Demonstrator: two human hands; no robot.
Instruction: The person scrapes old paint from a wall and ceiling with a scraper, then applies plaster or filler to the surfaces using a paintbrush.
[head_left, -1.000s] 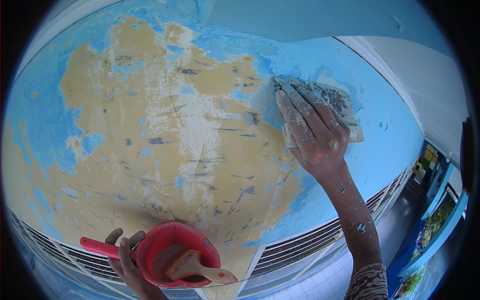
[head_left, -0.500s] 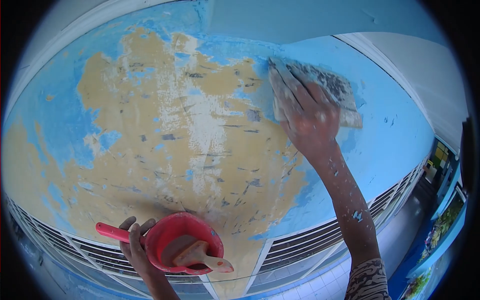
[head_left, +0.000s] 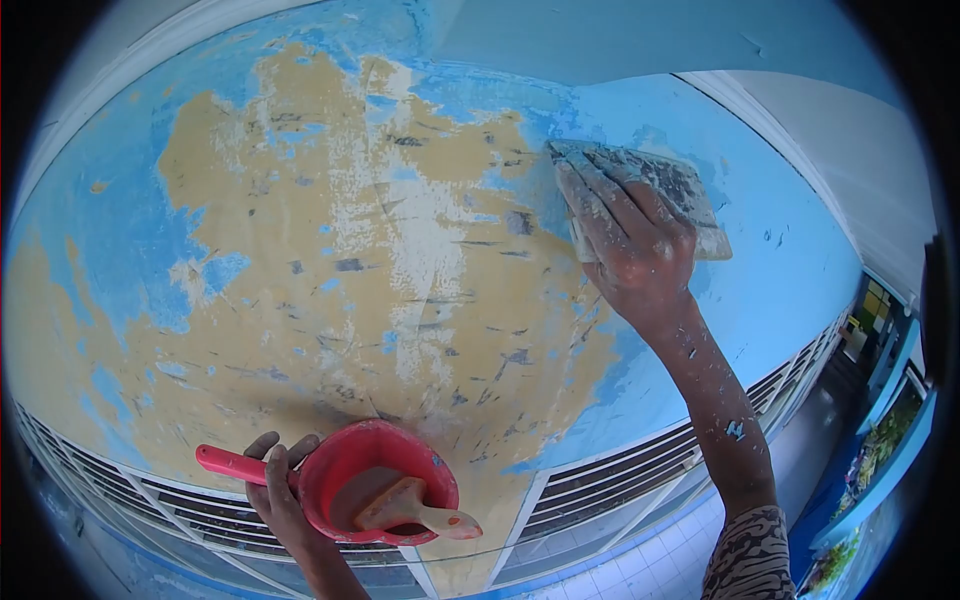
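A blue wall [head_left: 480, 220] with large worn patches of tan and white fills the view. My right hand [head_left: 635, 245], spotted with blue and white, presses a flat, smeared rectangular tool [head_left: 685, 190] against the wall at the upper right. Below, at the lower left of centre, my left hand [head_left: 283, 490] is wrapped round a red dipper [head_left: 325, 480] where its handle joins the bowl. Inside the bowl is a brownish liquid [head_left: 375, 490], and a brush [head_left: 425, 513] lies in it with its pale handle over the rim.
Louvred windows [head_left: 610, 485] run along the bottom of the wall on both sides. A blue beam [head_left: 620, 40] crosses the top, beside a white ceiling edge. Plants [head_left: 880, 445] and a blue railing are at the right, with a tiled floor [head_left: 655, 555] below.
My right hand and the flat tool have moved slightly down and to the right on the wall. The red dipper sits slightly farther right in the view, still in my left hand.
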